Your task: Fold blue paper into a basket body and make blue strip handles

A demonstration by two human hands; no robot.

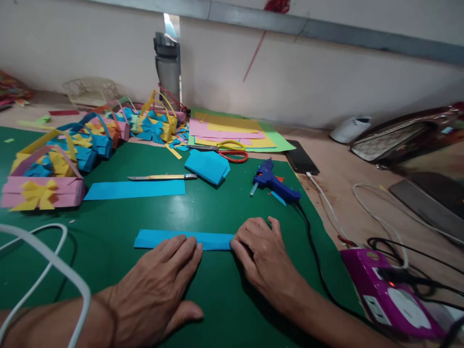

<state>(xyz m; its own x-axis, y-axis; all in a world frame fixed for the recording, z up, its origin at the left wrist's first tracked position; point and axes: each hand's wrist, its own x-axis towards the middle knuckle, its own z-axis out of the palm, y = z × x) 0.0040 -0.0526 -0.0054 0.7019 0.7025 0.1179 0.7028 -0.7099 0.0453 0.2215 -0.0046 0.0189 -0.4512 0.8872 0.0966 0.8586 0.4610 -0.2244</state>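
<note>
My left hand point(155, 278) lies flat and open (thumb out) over the blue strip point(215, 241), my right hand point(266, 253) curled at its right end, pinching or not I can't tell.

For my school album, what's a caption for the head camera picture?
Left hand and right hand on a blue paper strip, colourful paper baskets beyond.
</note>
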